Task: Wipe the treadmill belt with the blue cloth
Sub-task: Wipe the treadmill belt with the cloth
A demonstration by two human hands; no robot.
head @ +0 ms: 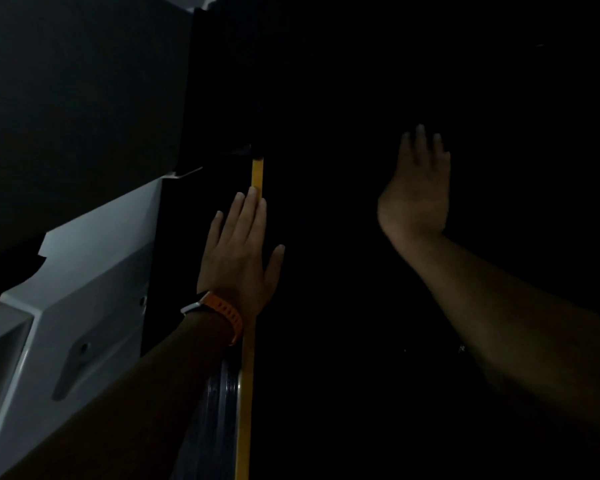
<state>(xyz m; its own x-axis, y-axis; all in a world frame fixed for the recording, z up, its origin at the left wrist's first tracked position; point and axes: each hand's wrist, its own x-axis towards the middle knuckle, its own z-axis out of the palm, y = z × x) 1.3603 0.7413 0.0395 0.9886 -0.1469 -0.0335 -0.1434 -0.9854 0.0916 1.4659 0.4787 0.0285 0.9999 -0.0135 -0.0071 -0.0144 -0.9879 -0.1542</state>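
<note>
At the dark treadmill belt (pixel 326 289), your left hand (pixel 238 261) and right hand (pixel 418 192) spread flat, gripping nothing visible; take up the blue cloth before wiping lengthwise.

Treadmill belt (pixel 326 254): black, flat, lit v. dimly; surface detail not readable. Runs lengthwise btm to top of frame. L edge lies just beside a yellow strip (pixel 246 403).
</note>
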